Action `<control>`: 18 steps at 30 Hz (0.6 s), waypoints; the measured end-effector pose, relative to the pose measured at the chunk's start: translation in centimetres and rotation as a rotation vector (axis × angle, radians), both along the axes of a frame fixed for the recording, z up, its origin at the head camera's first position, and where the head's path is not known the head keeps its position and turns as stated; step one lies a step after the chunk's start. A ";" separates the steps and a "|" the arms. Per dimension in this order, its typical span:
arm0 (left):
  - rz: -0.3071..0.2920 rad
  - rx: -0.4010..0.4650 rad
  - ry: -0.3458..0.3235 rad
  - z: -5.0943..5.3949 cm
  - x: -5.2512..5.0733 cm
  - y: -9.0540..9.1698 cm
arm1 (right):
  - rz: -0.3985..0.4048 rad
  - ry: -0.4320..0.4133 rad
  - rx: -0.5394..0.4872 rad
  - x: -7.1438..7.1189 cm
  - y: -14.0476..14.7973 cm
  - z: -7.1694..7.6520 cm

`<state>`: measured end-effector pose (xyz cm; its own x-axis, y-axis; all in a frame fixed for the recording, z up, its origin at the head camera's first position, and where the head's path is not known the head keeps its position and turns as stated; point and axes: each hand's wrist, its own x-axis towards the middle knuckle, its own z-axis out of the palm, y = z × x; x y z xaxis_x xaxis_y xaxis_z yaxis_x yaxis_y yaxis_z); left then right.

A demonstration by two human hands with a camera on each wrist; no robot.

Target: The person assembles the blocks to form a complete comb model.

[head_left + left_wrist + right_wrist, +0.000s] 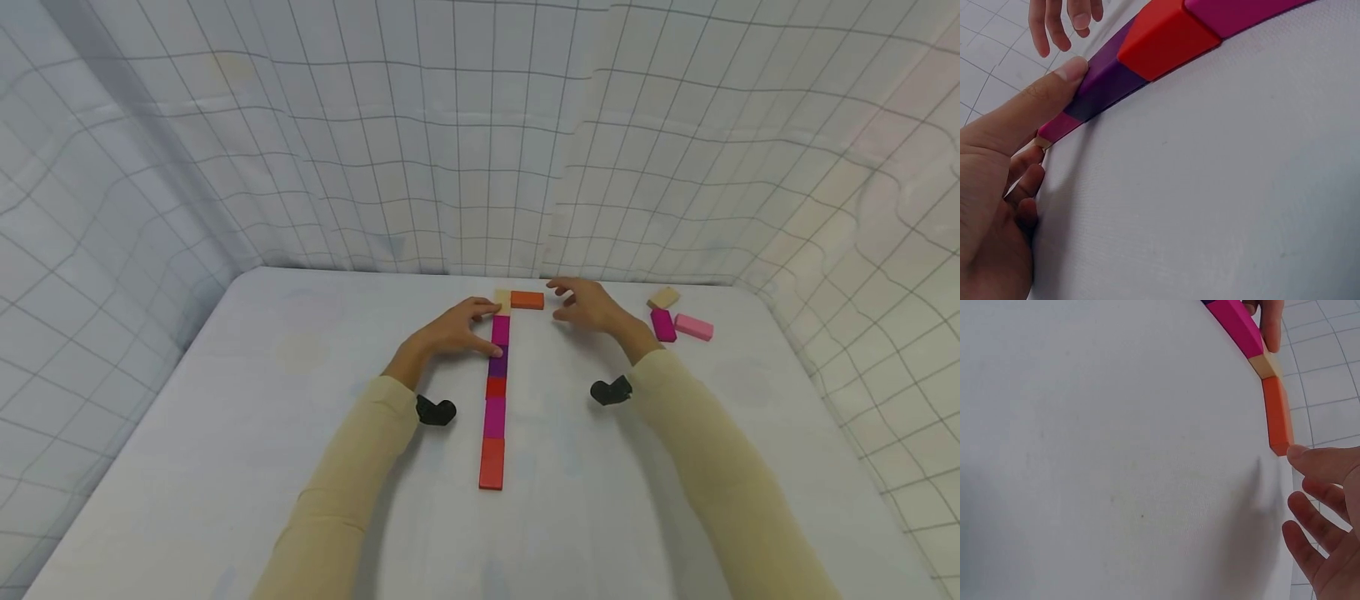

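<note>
A straight row of coloured blocks runs down the table. From the far end come a beige block, a magenta block, a purple block, a small red block, another magenta block and a longer red block. An orange block extends rightward from the beige one, forming a corner. My left hand rests along the row, thumb on the purple block and fingertips by the beige one. Just right of the orange block, my right hand hovers with loosely bent fingers, holding nothing.
At the table's back right lie a loose beige block, a magenta block and a pink block. White gridded curtains enclose the white table at the back and sides.
</note>
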<state>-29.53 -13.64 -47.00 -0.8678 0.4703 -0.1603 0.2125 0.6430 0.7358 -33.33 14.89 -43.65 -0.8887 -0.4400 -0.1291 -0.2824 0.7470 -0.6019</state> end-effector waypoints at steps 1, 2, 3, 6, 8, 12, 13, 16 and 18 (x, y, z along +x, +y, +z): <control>0.000 0.003 0.002 0.0 0.0 0.0 | 0.002 0.006 -0.003 0.0 0.2 0.1; 0.000 0.005 0.003 0.0 0.0 0.0 | 0.004 0.013 -0.003 0.1 0.4 0.1; -0.001 0.008 0.005 0.0 0.1 0.0 | 0.007 0.018 -0.003 0.1 0.6 0.1; -0.004 0.016 0.008 0.0 0.1 -0.2 | 0.003 0.017 -0.011 0.2 1.0 0.1; -0.006 0.020 0.009 0.0 0.1 -0.2 | -0.002 0.013 -0.015 0.4 1.3 0.2; -0.007 0.023 0.005 0.0 0.1 -0.2 | -0.007 0.020 -0.019 0.7 2.1 0.4; -0.007 0.024 0.004 0.0 0.1 -0.2 | -0.007 0.023 -0.016 0.8 2.3 0.5; -0.010 0.021 0.005 0.1 0.2 -0.2 | -0.009 0.036 -0.011 0.9 2.9 0.5; -0.012 0.017 0.008 0.1 0.2 -0.2 | -0.017 0.039 -0.010 1.0 3.4 0.6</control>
<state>-29.33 -13.87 -46.87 -0.8635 0.4829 -0.1457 0.2256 0.6281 0.7447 -32.30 18.26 -43.09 -0.9001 -0.4263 -0.0898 -0.2936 0.7459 -0.5978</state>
